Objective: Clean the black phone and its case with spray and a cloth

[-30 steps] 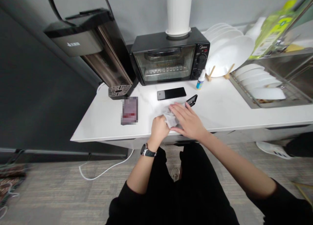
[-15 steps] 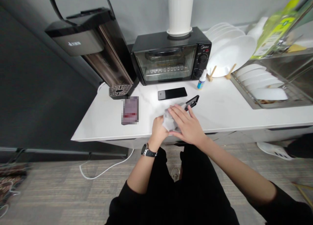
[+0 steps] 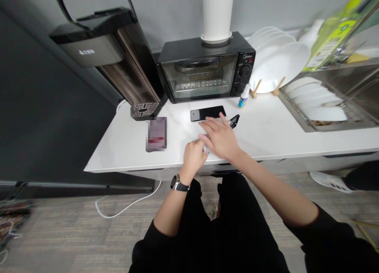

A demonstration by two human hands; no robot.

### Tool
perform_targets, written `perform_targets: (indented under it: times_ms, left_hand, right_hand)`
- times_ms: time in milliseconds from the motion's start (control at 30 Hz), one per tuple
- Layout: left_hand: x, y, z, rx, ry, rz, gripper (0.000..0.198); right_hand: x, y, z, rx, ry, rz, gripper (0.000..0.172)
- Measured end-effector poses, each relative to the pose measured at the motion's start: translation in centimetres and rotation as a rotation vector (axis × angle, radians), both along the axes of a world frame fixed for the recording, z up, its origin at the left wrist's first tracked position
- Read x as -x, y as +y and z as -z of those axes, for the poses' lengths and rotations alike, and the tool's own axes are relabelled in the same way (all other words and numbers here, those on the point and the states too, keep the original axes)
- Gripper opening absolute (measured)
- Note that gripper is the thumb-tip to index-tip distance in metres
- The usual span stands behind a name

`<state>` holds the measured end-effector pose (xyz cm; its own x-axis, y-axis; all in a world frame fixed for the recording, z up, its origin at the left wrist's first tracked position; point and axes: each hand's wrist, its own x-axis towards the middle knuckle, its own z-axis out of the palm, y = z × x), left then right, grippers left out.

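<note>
My left hand [image 3: 194, 156], with a watch on its wrist, is closed on the near end of a small white-grey cloth [image 3: 206, 148] at the front of the white counter [image 3: 266, 127]. My right hand [image 3: 219, 136] lies flat, fingers stretched out, pressing on the cloth and on a phone [image 3: 233, 120] whose dark end sticks out past the fingertips. Most of the cloth is hidden under the right hand. A second black phone [image 3: 207, 113] lies flat just beyond the fingers.
A black toaster oven [image 3: 205, 69] stands at the back with a white roll [image 3: 217, 12] on top. A water dispenser [image 3: 112, 55] is at the left, a small bottle [image 3: 243, 96] and white plates [image 3: 278, 63] at the right, a sink [image 3: 331, 95] further right. A blurred card [image 3: 156, 133] lies left.
My right hand has slid forward over the cloth and phone, toward the flat black phone, covering more of the cloth. The left hand has stayed in place, gripping the cloth's near end.
</note>
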<state>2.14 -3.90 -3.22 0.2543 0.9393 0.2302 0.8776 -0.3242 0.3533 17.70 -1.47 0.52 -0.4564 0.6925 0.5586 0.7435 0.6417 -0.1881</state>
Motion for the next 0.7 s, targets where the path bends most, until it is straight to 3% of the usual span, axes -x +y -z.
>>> perform_targets:
  times_ms: [67, 133, 200, 333, 433, 600, 700]
  left_hand:
    - [0.2, 0.1, 0.4, 0.017, 0.014, 0.007, 0.016]
    - [0.3, 0.2, 0.4, 0.024, 0.006, 0.021, 0.011]
    - [0.2, 0.1, 0.2, 0.019, -0.010, 0.019, 0.016]
    - [-0.3, -0.3, -0.8, -0.029, -0.087, 0.017, 0.030]
    - [-0.5, -0.4, -1.1, -0.042, -0.101, 0.024, 0.031]
    - [-0.1, -0.2, -0.4, 0.004, 0.018, 0.017, 0.019]
    - [0.1, -0.2, -0.2, 0.015, 0.039, 0.017, 0.017]
  right_hand:
    - [1.2, -1.1, 0.2, -0.017, -0.052, -0.149, 0.052]
    - [1.1, -1.2, 0.3, -0.015, -0.075, -0.206, 0.052]
    - [-0.4, -0.2, 0.2, 0.005, -0.056, -0.143, 0.049]
    - [-4.2, 3.3, 0.0, 0.054, 0.021, 0.121, 0.049]
    - [-4.4, 3.4, 0.0, 0.046, 0.078, 0.198, 0.049]
    - [-0.2, -1.0, 0.2, 0.011, 0.001, -0.077, 0.044]
    - [-0.4, -1.1, 0.1, 0.025, -0.070, -0.171, 0.045]
